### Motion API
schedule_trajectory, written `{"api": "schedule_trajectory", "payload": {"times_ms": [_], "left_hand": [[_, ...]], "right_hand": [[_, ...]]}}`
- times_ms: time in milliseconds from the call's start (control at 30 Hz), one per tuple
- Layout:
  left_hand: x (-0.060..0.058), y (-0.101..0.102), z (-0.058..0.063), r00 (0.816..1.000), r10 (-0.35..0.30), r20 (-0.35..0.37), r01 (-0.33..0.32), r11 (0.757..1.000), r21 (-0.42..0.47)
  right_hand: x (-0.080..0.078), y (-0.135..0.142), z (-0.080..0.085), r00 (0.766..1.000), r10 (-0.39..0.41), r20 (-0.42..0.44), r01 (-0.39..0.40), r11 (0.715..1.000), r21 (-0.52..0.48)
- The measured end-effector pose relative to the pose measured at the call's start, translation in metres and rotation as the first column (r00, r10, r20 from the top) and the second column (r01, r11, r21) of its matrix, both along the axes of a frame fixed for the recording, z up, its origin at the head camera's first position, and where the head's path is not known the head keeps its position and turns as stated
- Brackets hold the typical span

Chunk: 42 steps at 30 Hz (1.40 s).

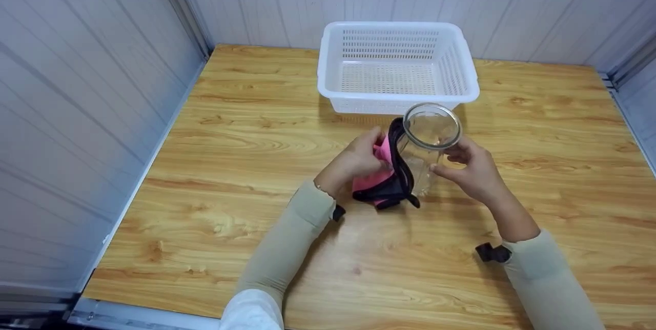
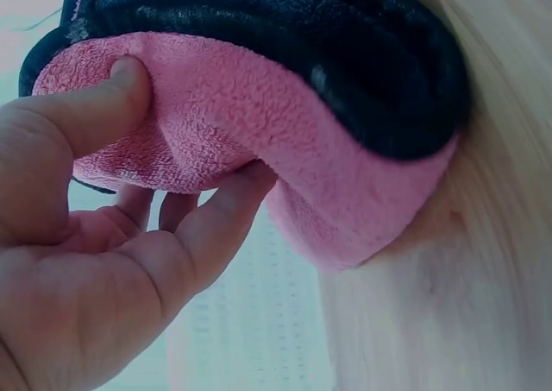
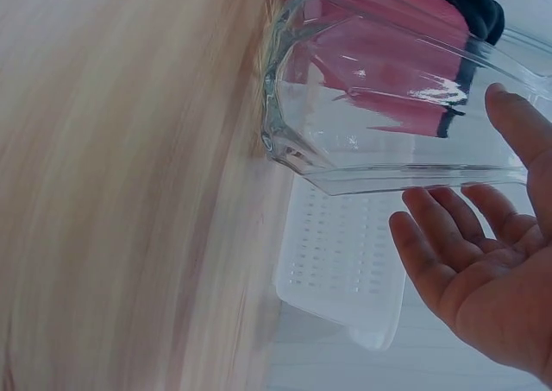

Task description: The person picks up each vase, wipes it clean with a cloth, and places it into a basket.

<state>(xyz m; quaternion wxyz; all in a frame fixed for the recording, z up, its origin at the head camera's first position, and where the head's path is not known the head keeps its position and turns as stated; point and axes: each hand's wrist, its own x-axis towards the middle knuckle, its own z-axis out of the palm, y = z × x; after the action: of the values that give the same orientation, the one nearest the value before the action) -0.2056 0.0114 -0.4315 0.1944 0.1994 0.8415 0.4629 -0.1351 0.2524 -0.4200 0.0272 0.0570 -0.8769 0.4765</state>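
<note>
My left hand [image 1: 365, 156] pinches a fuzzy pink cloth with a thick black border [image 1: 373, 182]. In the left wrist view the thumb presses the pink side of the cloth [image 2: 216, 106] and the fingers are beneath it. To the right of the cloth, my right hand [image 1: 474, 170] holds a clear glass jar [image 1: 421, 168], its round mouth facing up. The right wrist view shows the thumb on one side of the faceted jar [image 3: 371, 123] and the fingers along the other. The cloth's black edge lies right against the jar's left side.
A white perforated plastic basket [image 1: 400, 98] stands behind the hands, near the back wall [image 1: 277, 2]. The wooden table [image 1: 246, 166] runs between pale panelled walls. Black camera mounts [image 1: 492, 253] sit at both wrists, over beige sleeves.
</note>
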Motion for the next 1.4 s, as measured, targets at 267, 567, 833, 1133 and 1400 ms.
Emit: {"api": "schedule_trajectory", "payload": {"times_ms": [267, 567, 833, 1133, 1400], "left_hand": [[-0.002, -0.001, -0.003, 1.0, -0.01, -0.022, 0.01, 1.0, -0.021], [0.002, -0.003, 0.004, 0.993, -0.081, -0.091, 0.075, 0.995, -0.066], [0.003, 0.0, 0.014, 0.996, -0.049, -0.077, 0.05, 0.999, 0.009], [0.0, 0.005, 0.021, 0.99, -0.012, -0.139, 0.044, 0.972, 0.231], [-0.002, 0.004, 0.02, 0.995, 0.008, -0.096, 0.017, 0.965, 0.261]], "right_hand": [[0.0, 0.001, 0.002, 1.0, 0.009, 0.009, -0.009, 1.0, 0.011], [0.0, 0.002, 0.0, 1.0, 0.0, 0.007, 0.0, 0.999, 0.045], [-0.001, 0.002, 0.0, 1.0, 0.003, -0.017, -0.003, 0.999, 0.032], [-0.001, 0.003, 0.0, 0.999, 0.01, -0.037, -0.01, 1.0, -0.009], [-0.001, 0.003, 0.0, 0.999, 0.026, -0.033, -0.025, 0.999, 0.02]]}}
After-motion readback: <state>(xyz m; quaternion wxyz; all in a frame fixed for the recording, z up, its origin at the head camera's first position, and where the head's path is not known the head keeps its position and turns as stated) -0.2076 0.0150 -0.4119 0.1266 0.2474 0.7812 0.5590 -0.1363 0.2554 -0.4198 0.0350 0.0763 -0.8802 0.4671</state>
